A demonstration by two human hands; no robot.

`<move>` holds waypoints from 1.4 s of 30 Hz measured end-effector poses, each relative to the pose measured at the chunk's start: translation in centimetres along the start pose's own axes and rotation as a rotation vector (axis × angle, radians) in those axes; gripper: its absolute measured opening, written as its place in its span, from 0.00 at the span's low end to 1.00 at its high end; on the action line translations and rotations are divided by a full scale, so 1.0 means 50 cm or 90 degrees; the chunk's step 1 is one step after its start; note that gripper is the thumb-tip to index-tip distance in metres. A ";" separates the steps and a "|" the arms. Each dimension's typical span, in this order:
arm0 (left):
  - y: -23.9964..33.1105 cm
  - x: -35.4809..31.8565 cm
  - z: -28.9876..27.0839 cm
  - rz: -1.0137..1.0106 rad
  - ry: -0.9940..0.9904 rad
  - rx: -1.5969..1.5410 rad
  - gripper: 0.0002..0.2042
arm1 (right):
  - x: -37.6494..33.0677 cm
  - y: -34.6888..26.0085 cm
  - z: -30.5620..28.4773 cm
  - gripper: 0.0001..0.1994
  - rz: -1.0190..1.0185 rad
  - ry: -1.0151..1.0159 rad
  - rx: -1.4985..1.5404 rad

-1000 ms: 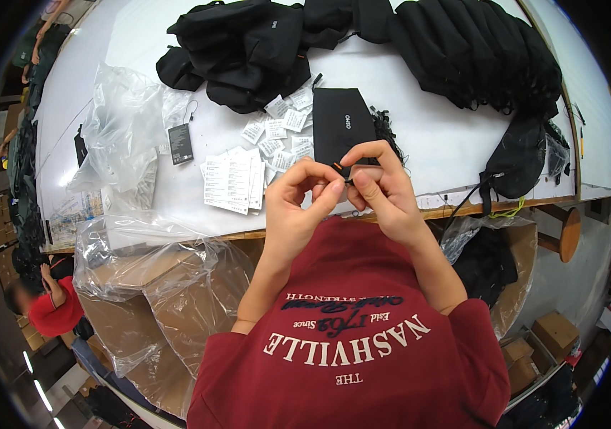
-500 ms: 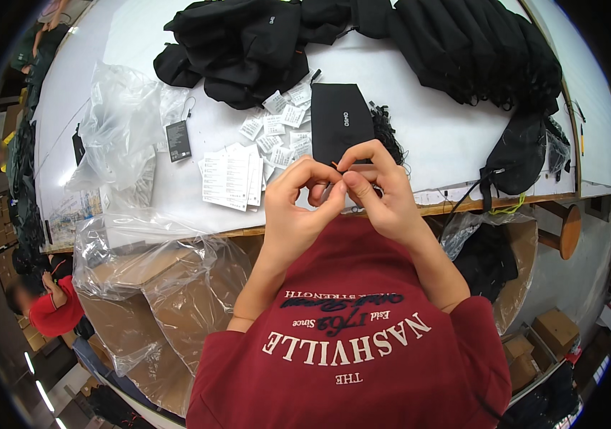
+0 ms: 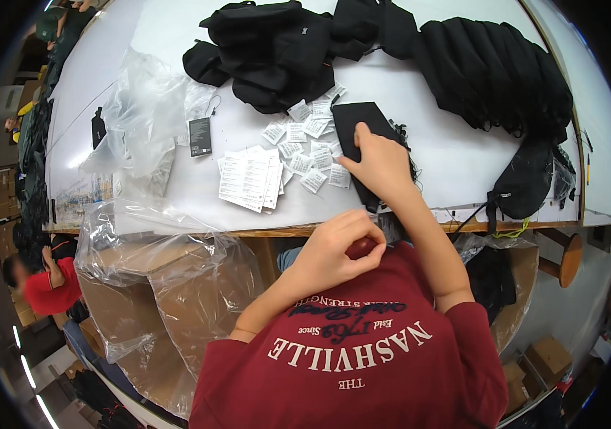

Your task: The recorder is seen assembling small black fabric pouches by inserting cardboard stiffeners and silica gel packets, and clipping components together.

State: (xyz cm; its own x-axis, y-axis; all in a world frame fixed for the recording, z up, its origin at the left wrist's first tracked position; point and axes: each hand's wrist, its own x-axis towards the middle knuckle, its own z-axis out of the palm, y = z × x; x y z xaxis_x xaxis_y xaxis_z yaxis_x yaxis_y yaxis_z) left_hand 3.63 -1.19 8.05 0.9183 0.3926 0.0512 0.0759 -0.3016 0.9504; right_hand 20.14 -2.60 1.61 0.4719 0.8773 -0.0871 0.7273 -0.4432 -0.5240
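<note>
My right hand (image 3: 380, 163) reaches onto the white table (image 3: 434, 164) and lies on a flat black rectangular piece (image 3: 360, 118), fingers curled over its lower part. My left hand (image 3: 335, 249) stays close to my chest, just below the table's front edge, its fingers pinched together; whether anything small is between them is hidden. Several small white sachets (image 3: 304, 146) are scattered just left of the black piece, beside a fanned stack of white printed leaflets (image 3: 248, 180).
Black bags are heaped at the back centre (image 3: 270, 46) and back right (image 3: 495, 68). Crumpled clear plastic bags (image 3: 141, 114) and a black hang tag (image 3: 200, 136) lie at left. Plastic-lined cardboard boxes (image 3: 177, 293) stand below the table. Another person in red (image 3: 41, 284) is at far left.
My hands were together in front of my chest, working on something small. My right hand has since gone forward onto the black piece; my left hand has stayed back.
</note>
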 end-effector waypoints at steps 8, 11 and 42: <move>-0.039 0.048 -0.027 0.148 0.143 0.159 0.18 | -0.064 0.013 -0.115 0.07 -0.045 0.163 0.055; -0.057 0.067 -0.040 0.214 0.160 0.378 0.17 | -0.109 -0.015 -0.164 0.06 -0.037 0.105 0.136; -0.017 0.027 -0.053 0.233 -0.164 0.434 0.13 | -0.135 0.023 -0.138 0.06 -0.038 0.088 0.353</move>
State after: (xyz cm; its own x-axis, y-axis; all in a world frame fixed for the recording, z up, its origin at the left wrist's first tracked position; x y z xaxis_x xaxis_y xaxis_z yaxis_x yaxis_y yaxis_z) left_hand 3.78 1.92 8.12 0.9850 -0.0197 0.1712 -0.1022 -0.8668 0.4880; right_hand 21.21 -10.29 7.44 0.5261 0.8491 0.0482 0.4020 -0.1983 -0.8939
